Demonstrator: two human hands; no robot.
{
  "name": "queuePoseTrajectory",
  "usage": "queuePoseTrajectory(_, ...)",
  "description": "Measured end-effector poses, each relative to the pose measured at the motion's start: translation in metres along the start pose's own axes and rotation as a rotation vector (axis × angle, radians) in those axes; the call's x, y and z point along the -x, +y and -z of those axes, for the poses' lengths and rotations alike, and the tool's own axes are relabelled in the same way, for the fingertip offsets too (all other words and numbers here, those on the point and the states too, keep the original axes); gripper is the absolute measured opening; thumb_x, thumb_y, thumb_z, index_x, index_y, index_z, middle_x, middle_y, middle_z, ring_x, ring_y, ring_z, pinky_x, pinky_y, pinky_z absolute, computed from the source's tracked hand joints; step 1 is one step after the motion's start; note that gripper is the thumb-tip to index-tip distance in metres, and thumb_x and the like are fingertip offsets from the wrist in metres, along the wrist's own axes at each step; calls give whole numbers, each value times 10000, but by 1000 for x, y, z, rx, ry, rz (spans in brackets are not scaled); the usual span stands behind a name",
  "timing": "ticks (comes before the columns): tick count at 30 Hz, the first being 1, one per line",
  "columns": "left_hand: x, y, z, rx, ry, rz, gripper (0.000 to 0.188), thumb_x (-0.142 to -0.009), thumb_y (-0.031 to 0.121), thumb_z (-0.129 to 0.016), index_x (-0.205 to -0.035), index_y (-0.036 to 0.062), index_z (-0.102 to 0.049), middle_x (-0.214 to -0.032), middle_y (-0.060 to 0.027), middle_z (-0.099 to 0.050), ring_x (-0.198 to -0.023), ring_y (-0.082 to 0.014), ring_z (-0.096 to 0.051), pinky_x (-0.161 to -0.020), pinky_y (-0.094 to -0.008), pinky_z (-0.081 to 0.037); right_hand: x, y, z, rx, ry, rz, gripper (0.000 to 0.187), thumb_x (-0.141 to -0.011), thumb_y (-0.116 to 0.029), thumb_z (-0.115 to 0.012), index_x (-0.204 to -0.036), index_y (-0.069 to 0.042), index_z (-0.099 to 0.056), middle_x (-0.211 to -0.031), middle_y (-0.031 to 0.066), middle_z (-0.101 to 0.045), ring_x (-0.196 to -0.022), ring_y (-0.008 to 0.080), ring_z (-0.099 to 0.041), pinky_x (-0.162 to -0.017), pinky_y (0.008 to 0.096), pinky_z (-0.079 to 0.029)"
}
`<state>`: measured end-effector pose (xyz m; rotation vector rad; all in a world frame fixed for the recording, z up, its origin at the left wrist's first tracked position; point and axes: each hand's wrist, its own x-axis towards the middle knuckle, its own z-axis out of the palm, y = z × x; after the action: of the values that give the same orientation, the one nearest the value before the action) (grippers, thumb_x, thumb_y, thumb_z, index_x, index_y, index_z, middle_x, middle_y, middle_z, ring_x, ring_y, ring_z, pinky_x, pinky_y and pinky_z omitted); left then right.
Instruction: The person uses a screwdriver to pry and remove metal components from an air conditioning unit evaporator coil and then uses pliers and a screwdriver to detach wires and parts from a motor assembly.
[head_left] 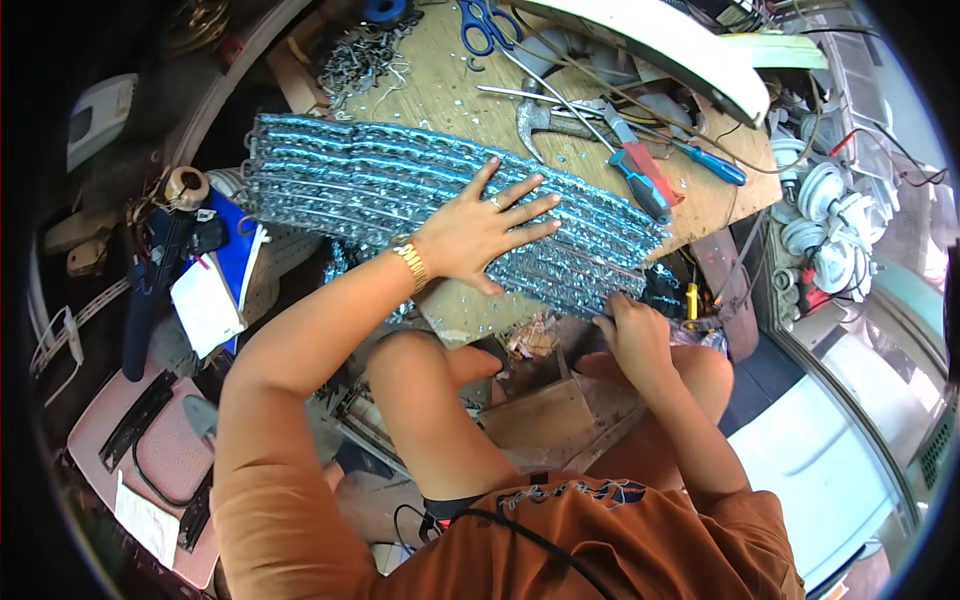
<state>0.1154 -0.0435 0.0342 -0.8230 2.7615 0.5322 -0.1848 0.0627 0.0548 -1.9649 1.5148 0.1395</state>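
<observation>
A long bluish, metallic finned coil [350, 170] with rows of thin tubes lies slantwise across the worktable, its near edge sticking out over my knees. Its fins look crumpled and torn. My left hand [480, 225] rests flat on the middle of the coil, fingers spread. At the coil's near right corner my right hand [637, 335] is closed, thumb and fingers pinching the edge. Anything small inside that grip is hidden. Just beyond the coil lie red-and-blue handled screwdrivers [645, 180] and a claw hammer [560, 122].
Blue-handled scissors [485, 25] and a pile of metal bits [365, 60] lie on the wooden tabletop [440, 85]. A curved white panel [660, 45] leans at the far right. White plastic parts [830, 220] crowd the right side. A pink chair [95, 415] stands at lower left.
</observation>
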Motion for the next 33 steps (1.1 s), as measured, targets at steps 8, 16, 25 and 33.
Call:
queuePoseTrajectory(8, -1, 3, 0, -2, -55, 15, 1283, -583, 661, -838, -1643, 267, -231, -1730, -22, -159, -1598, -289, -104, -1217, -710, -76, 32, -54, 7, -106, 75, -70, 266, -916, -283, -697, -955, -24, -652, -758, 245, -699, -719, 454, -694, -647, 553, -542)
queuePoseTrajectory(16, 61, -7, 25, -13, 161, 728, 1243, -663, 607, -862, -1643, 210, -209, -1720, -75, -161, -1589, -334, -113, -1187, -742, -127, -22, 2, -35, -114, -329, -522, 378, -995, -358, -581, -1000, 9, -671, -844, 235, -737, -756, 423, -735, -653, 556, -586)
queuePoseTrajectory(25, 71, -43, 0, 246, -127, 860, 1542, -540, 833, -777, -1647, 41, -53, -1739, -113, 52, -1585, -365, 134, -1098, -844, -57, -61, 17, -119, -269, -575, -730, 237, -884, -164, -579, -874, -7, -755, -871, 183, -754, -701, 317, -744, -607, 455, -585)
queuePoseTrajectory(33, 75, -40, 5, 296, -54, 875, 1517, -555, 795, -799, -1654, 74, -43, -1743, -79, 53, -1592, -310, 136, -1116, -825, 5, -45, -10, -91, -292, -282, -788, 244, -787, -237, -675, -930, -77, -792, -1031, 198, -761, -966, 381, -736, -818, 465, -579)
